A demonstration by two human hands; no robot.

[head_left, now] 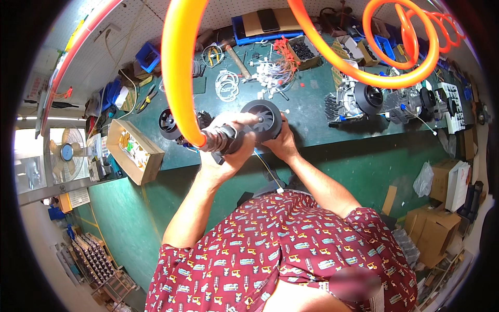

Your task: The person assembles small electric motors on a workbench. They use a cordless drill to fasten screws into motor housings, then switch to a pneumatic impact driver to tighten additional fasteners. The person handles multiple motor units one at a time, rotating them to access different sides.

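Note:
My left hand [231, 156] is closed around a dark air tool [221, 139]; a thick orange air hose [182, 62] runs up from its end. Fingers of this hand reach toward the black bladed fan wheel [260, 119], whose round face is turned toward me. My right hand [282, 141] grips the fan wheel's right side and underside. What lies under the wheel is mostly hidden by my hands. A thin cable with a white plug [280, 190] hangs below them. Just left of the hose, another unit with a black fan wheel [168, 122] rests on the bench.
On the green bench [312, 112] lie white cable bundles [273, 73], red-tipped wires [286, 52] and pliers [147, 99]. Finned motor units [358, 99] stand at the right. An open cardboard box [135, 151] sits at the left edge. Orange hose coils [400, 41] hang overhead.

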